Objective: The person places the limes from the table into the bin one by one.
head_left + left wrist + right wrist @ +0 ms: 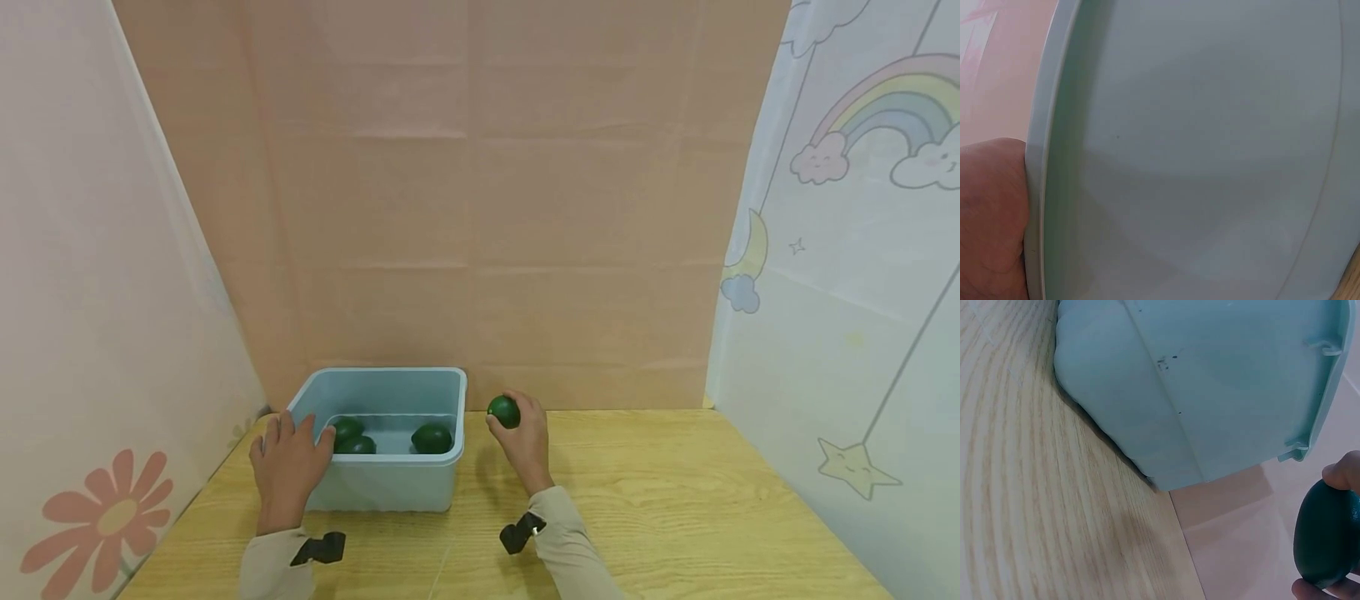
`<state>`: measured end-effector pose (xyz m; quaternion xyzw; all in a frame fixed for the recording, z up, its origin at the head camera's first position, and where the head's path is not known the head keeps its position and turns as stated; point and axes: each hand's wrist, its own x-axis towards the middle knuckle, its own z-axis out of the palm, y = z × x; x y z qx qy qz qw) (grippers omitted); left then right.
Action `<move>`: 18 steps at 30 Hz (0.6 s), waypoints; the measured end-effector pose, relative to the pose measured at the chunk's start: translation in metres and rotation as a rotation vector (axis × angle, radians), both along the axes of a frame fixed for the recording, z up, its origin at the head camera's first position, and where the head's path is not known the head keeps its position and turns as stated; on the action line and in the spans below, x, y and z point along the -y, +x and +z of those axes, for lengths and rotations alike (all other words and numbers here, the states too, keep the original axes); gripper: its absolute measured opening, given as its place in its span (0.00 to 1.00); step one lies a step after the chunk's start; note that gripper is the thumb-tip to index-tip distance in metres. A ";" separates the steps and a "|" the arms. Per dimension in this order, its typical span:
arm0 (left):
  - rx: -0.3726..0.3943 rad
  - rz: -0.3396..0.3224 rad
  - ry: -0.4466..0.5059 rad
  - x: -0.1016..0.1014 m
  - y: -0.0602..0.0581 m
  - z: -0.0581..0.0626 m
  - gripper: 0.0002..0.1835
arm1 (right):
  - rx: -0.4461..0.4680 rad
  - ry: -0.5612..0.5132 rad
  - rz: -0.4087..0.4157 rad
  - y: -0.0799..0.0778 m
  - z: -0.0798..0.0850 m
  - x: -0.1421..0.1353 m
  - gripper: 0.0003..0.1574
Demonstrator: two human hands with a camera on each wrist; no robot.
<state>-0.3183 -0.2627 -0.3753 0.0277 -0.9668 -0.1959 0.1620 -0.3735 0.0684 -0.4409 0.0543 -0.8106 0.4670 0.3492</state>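
A light blue plastic bin (378, 483) stands on the table, with several dark green oval fruits (432, 438) inside. My left hand (288, 467) rests on the bin's front left corner, fingers spread over the rim. In the left wrist view, part of that hand (991, 219) lies against the rim (1036, 206). To the right of the bin, my right hand (527, 437) pinches another dark green oval fruit (503, 411) between thumb and fingers, above the table. The right wrist view has this held fruit (1325, 537) at its right edge, apart from the bin's wall (1210, 387).
The bin stands on a light wooden table (660, 483). A tan sheet (465, 208) hangs behind it. Patterned white sheets flank the table, one on the left (112, 292) and one with a rainbow on the right (847, 358). Each wrist carries a black strap mount (522, 532).
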 end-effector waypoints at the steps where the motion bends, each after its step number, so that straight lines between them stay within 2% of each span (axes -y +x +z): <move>1: 0.000 0.000 0.001 0.000 0.000 0.000 0.29 | 0.001 0.000 0.000 0.000 0.000 0.000 0.28; 18: -0.001 -0.010 0.009 0.000 0.002 0.001 0.29 | -0.030 0.002 -0.009 0.002 0.002 0.000 0.28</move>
